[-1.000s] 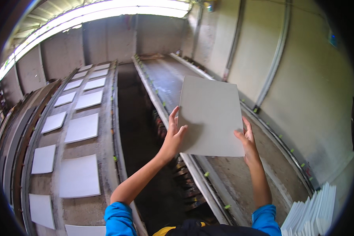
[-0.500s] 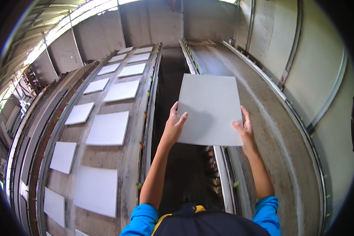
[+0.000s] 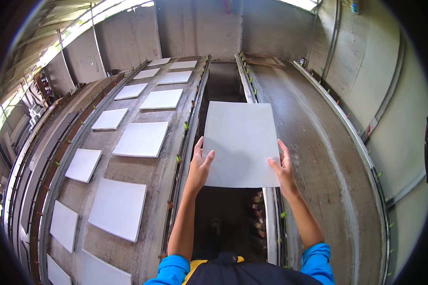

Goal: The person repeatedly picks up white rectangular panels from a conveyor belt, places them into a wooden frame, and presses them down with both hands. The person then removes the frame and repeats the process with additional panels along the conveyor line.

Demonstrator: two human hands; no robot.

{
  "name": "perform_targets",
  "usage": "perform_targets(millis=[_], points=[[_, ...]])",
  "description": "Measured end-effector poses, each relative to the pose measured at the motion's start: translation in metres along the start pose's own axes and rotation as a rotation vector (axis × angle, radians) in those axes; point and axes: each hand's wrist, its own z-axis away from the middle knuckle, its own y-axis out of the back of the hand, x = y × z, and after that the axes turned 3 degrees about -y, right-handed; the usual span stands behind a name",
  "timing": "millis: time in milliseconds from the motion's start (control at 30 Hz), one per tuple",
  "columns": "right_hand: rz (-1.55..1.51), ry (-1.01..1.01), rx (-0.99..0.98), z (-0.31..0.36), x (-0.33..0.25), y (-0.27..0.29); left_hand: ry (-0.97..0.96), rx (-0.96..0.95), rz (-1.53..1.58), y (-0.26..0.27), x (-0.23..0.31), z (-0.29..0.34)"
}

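Observation:
A flat white rectangular panel (image 3: 240, 142) is held up in front of me, over the dark gap between two long tables. My left hand (image 3: 200, 167) grips its left edge, thumb on the near face and fingers behind. On the opposite edge my right hand (image 3: 284, 172) holds it the same way, lower down. Both forearms come out of rolled blue sleeves. The panel's far side and the fingertips behind it are hidden.
Two rows of white panels (image 3: 141, 139) lie on the long left table (image 3: 111, 168). To the right runs another long table (image 3: 314, 152), with a pale streak along its length. Small green pegs (image 3: 186, 126) line the table edges. Grey wall panels (image 3: 199, 28) close off the far end.
The tables and their panels have shifted in view as I moved along the aisle. The held panel sits slightly lower and further left in the picture, still between both hands.

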Motion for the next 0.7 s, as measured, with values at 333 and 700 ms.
perform_targets(millis=[333, 700], points=[[-0.006, 0.075, 0.063, -0.217, 0.027, -0.026, 0.008, 0.012, 0.024, 0.006, -0.063, -0.216], [-0.051, 0.021, 0.093, -0.41, 0.082, -0.008, -0.023, -0.018, -0.009, -0.03, -0.151, -0.401]])
